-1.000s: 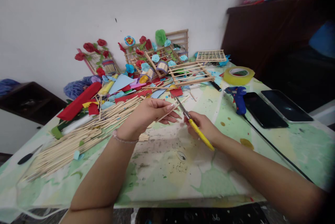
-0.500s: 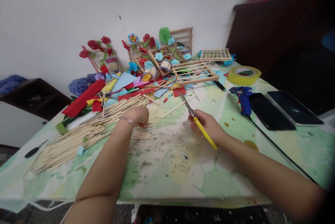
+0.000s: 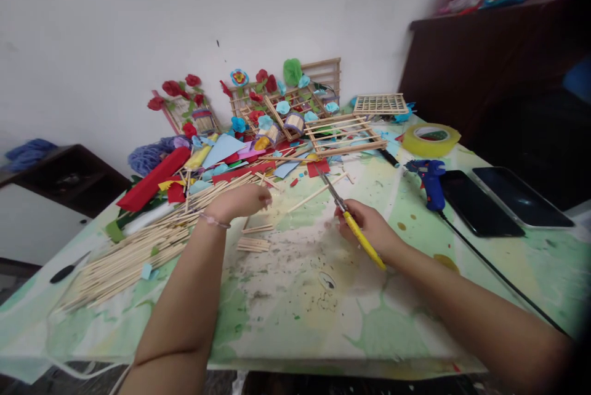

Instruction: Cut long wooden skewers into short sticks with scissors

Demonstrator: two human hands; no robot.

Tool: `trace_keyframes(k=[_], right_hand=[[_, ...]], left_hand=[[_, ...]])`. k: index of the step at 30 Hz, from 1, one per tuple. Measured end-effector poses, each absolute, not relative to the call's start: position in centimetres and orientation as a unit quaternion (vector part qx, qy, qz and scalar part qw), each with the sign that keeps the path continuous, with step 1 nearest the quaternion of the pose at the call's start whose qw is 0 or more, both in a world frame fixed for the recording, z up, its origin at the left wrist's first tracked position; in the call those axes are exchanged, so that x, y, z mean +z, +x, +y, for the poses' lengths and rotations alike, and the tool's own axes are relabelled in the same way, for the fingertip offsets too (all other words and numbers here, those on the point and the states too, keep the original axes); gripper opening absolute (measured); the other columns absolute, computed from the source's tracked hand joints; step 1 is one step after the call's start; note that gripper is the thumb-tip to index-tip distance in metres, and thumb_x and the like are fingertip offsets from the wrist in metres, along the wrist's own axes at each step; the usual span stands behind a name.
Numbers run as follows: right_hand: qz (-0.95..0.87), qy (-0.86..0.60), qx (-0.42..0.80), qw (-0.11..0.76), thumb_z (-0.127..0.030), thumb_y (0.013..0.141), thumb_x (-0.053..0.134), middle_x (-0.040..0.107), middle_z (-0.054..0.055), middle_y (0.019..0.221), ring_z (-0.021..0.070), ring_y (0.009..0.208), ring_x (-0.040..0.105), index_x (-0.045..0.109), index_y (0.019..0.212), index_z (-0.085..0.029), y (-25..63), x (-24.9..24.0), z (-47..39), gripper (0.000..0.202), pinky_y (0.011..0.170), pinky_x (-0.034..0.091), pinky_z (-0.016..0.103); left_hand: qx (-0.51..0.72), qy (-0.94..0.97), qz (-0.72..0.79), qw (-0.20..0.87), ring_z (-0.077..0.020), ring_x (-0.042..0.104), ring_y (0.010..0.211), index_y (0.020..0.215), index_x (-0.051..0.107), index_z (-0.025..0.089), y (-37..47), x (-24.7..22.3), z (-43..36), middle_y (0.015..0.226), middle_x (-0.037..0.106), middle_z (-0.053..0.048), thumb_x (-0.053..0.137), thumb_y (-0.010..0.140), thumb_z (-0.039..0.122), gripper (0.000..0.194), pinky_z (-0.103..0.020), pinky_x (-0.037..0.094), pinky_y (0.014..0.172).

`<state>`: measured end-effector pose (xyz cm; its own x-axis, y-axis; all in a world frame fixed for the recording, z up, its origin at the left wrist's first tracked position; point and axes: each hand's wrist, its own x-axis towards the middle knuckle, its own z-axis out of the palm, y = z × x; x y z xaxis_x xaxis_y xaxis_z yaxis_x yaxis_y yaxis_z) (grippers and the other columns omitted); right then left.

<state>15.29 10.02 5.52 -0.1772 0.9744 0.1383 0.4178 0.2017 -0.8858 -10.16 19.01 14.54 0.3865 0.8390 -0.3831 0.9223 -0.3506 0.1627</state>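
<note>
My right hand (image 3: 367, 226) grips a pair of yellow-handled scissors (image 3: 353, 229), the metal blades pointing away over the table. Above the near end of a heap of thin wooden sticks (image 3: 133, 259), my left hand (image 3: 242, 200) hovers with its fingers loosely bent and apart; I see nothing held in it. Just below that hand lie several short cut sticks (image 3: 253, 244), side by side on the tabletop. A longer stick (image 3: 311, 195) rests between my two hands, near the scissor tips. A small red paper piece (image 3: 318, 167) lies beyond the blades.
Stick frames (image 3: 344, 135), red paper flowers (image 3: 172, 88) and coloured paper scraps (image 3: 226, 147) fill the back of the table. On the right are a tape roll (image 3: 450, 144), a blue glue gun (image 3: 429, 183) with its cord, and two phones (image 3: 480, 203). A black-handled tool (image 3: 64, 273) lies far left.
My left hand has lifted off the short cut sticks and shifted slightly left and away, its fingers loosening. My right hand keeps the scissors in nearly the same place. The view has tilted slightly.
</note>
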Motion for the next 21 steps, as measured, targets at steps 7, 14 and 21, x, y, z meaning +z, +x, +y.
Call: trace_keyframes(k=[7,14,21], right_hand=[[-0.67,-0.525,0.366,0.377,-0.031,0.072,0.052,0.049,-0.002,0.071,0.0133,0.062,0.044,0.049,0.084,-0.021,15.1,5.8,9.8,0.016,0.057,0.036,0.026],[-0.664,-0.48,0.411,0.398,-0.032,0.076,0.055,0.049,-0.002,0.074,0.0126,0.065,0.044,0.048,0.086,-0.02,14.9,6.1,9.7,0.017,0.061,0.038,0.026],[-0.677,-0.426,0.458,0.39,-0.035,0.081,0.056,0.047,-0.002,0.076,0.0123,0.07,0.045,0.046,0.088,-0.02,15.1,6.2,9.6,0.02,0.065,0.038,0.025]], left_hand=[[0.16,0.773,0.404,0.462,-0.0156,0.063,0.082,0.097,0.064,0.016,-6.9,16.8,14.7,0.092,0.07,-0.008,0.045,0.085,0.052,0.043,-0.028,0.049,0.076],[0.17,0.739,0.418,0.501,-0.0076,0.053,0.052,0.085,0.065,0.014,-5.4,16.6,13.6,0.061,0.062,0.0,0.06,0.078,0.039,0.027,-0.02,0.045,0.054],[0.187,0.746,0.439,0.465,-0.0079,0.051,0.052,0.082,0.066,0.013,-5.4,17.0,13.1,0.061,0.061,-0.001,0.061,0.077,0.037,0.025,-0.021,0.043,0.052]])
